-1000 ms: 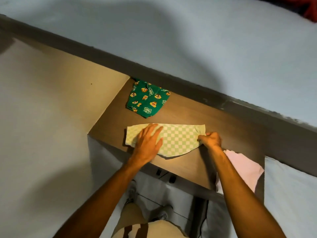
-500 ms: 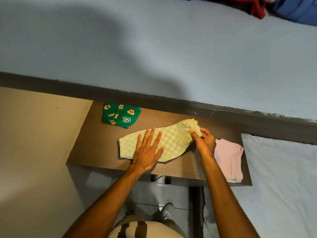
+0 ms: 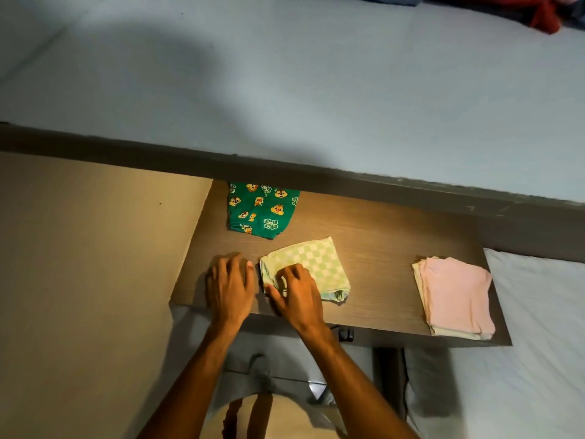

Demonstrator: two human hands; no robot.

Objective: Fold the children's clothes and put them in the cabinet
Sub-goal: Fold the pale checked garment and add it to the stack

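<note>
A light green checkered garment (image 3: 316, 261) lies folded in half on the brown wooden shelf (image 3: 380, 236). My right hand (image 3: 296, 294) presses on its near left corner, fingers curled onto the cloth. My left hand (image 3: 229, 285) rests flat on the bare wood just left of the garment, holding nothing. Behind them a dark green garment (image 3: 261, 210) with cartoon prints lies folded against the back wall. A folded pink garment (image 3: 454, 296) sits at the shelf's right end.
A grey wall (image 3: 285, 90) rises behind the shelf and a beige panel (image 3: 95, 248) stands to its left. White bedding (image 3: 538, 359) lies at the right. Red and blue cloth (image 3: 547, 14) shows at the top right corner. The floor and my feet are below.
The checkered garment has been folded over from right to left into a smaller square. My right hand came across onto its left part; my left hand slid off onto the wood.
</note>
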